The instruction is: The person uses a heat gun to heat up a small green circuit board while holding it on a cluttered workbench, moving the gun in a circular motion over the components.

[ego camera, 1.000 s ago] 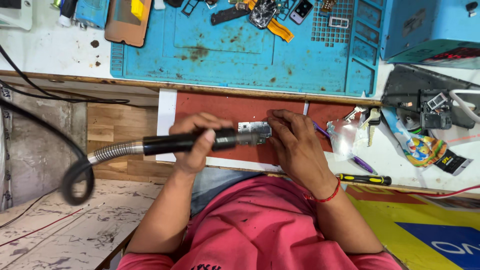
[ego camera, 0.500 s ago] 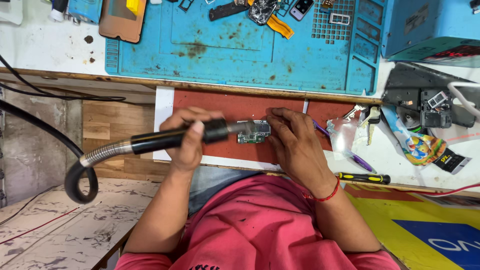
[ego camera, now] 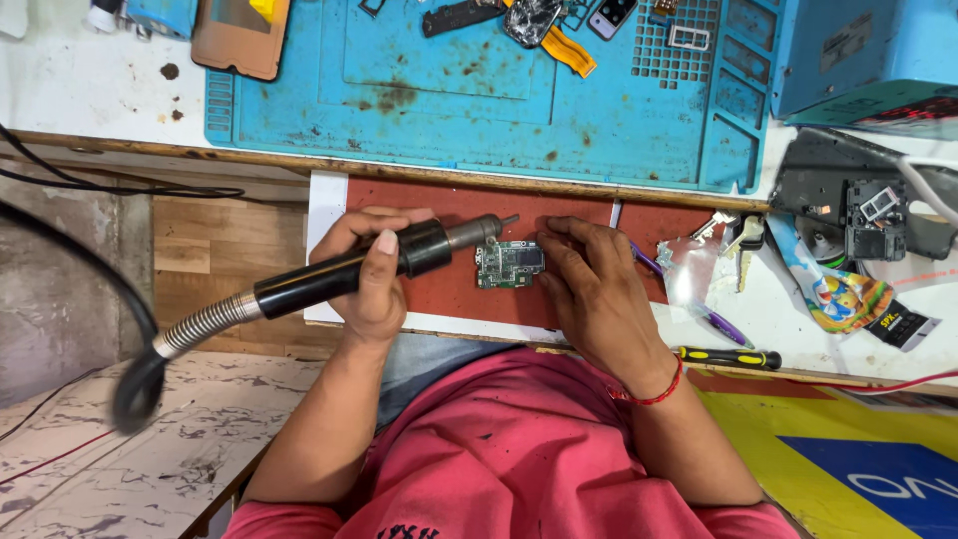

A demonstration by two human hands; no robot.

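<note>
My left hand (ego camera: 371, 269) grips a black hot-air wand (ego camera: 339, 274) with a metal nozzle and a coiled metal hose; the nozzle points right, just above a small green circuit board (ego camera: 509, 265). The board lies flat on a dark red mat (ego camera: 449, 289). My right hand (ego camera: 599, 294) rests on the mat with its fingertips touching the board's right edge, holding it in place. A red thread circles my right wrist.
A blue work mat (ego camera: 479, 90) with phone parts and a flex cable lies behind. A purple pen (ego camera: 714, 324), a clear plastic bag (ego camera: 694, 274), keys, a yellow-handled screwdriver (ego camera: 728, 357), a colourful packet and a black device (ego camera: 868, 210) sit to the right. A phone back (ego camera: 242, 35) is upper left.
The wand has swung left and tilted, so its nozzle came off the board, which now lies uncovered. My right hand stays on the board's right edge.
</note>
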